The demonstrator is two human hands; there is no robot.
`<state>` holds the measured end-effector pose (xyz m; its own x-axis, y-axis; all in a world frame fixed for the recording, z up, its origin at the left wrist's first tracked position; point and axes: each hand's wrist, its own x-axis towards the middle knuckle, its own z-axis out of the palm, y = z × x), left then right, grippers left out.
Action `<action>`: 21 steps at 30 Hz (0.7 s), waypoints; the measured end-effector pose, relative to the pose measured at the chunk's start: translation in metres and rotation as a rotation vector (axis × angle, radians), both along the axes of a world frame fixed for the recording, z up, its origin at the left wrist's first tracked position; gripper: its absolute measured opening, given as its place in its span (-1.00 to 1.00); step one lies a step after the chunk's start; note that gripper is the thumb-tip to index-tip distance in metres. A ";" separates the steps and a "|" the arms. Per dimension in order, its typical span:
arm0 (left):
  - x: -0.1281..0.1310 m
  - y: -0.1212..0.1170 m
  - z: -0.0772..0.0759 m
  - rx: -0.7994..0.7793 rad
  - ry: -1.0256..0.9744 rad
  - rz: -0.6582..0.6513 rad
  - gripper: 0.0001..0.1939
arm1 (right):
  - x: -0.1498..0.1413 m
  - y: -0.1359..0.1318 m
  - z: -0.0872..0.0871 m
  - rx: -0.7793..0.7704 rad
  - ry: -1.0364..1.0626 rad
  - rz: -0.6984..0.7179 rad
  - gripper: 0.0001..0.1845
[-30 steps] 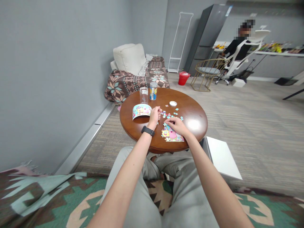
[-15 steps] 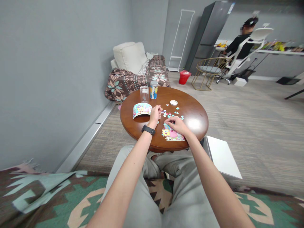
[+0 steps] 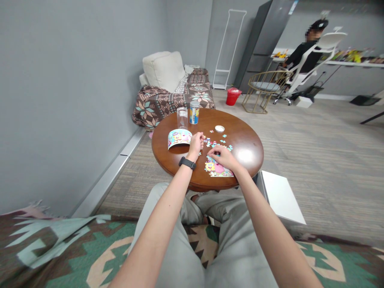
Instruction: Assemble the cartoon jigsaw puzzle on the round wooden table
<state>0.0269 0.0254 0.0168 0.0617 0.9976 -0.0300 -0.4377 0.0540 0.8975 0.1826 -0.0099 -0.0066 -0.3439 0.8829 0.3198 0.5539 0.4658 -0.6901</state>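
jigsaw: a flat, partly joined jigsaw panel of printed card [image 3: 219, 170], with yellow and pink figures, lay at five o'clock on the round, polished brown wooden bench [image 3: 240, 126].
loose pieces: small, mostly pale-blue card pieces [image 3: 213, 143] were scattered from the bench's middle toward one o'clock, just beyond the panel.
right hand: the right hand [image 3: 222, 155] reached over the panel's far side, thumb and forefinger close together near its eleven o'clock corner; whether a piece sat between them, i could not tell.
left hand: the left hand [image 3: 196, 143] hung near the bench's middle, fingers curled inward; i could not tell whether they held anything.
handling: the pieces seemed light, stiff and thin, perhaps slippery on the polish; tabs might have bent, and the panel would probably have split if lifted by one corner. edges looked the best hold, with a flat palm for steadying.
in the way: the right hand hid part of the panel; the left covered nearby bench. a curved, pastel printed card sheet [image 3: 180, 137] stood arched at ten o'clock, just beside the left hand.
farther off: a clear, see-through cylinder [image 3: 182, 118] and a blue-and-yellow can with a silver top [image 3: 194, 113] stood upright around eleven o'clock; a shallow, round white lid [image 3: 219, 129] lay at one.
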 end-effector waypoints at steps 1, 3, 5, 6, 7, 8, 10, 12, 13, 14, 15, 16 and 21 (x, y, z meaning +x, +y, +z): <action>0.000 0.000 0.000 0.001 0.006 0.000 -0.70 | 0.000 0.000 0.000 -0.001 0.005 -0.003 -0.87; 0.001 0.000 0.000 0.000 0.023 0.000 -0.71 | -0.001 -0.001 0.001 -0.004 0.015 -0.008 -0.88; 0.001 0.000 0.000 -0.002 0.037 -0.006 -0.72 | -0.001 -0.002 0.002 -0.004 0.023 -0.015 -0.88; 0.002 0.000 0.000 -0.005 0.042 -0.011 -0.72 | -0.001 -0.003 0.002 -0.004 0.026 -0.019 -0.88; 0.002 0.001 -0.001 -0.008 0.044 -0.016 -0.72 | -0.001 -0.003 0.002 -0.003 0.030 -0.024 -0.87; 0.002 0.001 -0.001 -0.011 0.044 -0.020 -0.72 | -0.001 -0.004 0.003 -0.002 0.033 -0.027 -0.86; 0.003 0.001 -0.001 -0.017 0.043 -0.022 -0.71 | -0.001 -0.004 0.003 0.000 0.039 -0.030 -0.83; 0.003 0.002 -0.002 -0.022 0.038 -0.022 -0.70 | -0.001 -0.005 0.003 -0.001 0.046 -0.027 -0.83; 0.003 0.002 -0.002 -0.023 0.036 -0.021 -0.69 | -0.002 -0.005 0.003 -0.005 0.052 -0.025 -0.83; 0.003 0.003 -0.002 -0.024 0.034 -0.021 -0.69 | -0.002 -0.005 0.003 -0.010 0.060 -0.026 -0.83; 0.003 0.003 -0.003 -0.025 0.032 -0.020 -0.69 | -0.002 -0.005 0.003 -0.015 0.073 -0.031 -0.83; 0.003 0.003 -0.003 -0.026 0.031 -0.021 -0.69 | -0.001 -0.005 0.003 -0.018 0.094 -0.043 -0.82; 0.003 0.002 -0.003 -0.034 0.079 -0.036 -0.73 | 0.009 0.000 0.003 -0.018 0.344 -0.185 -0.78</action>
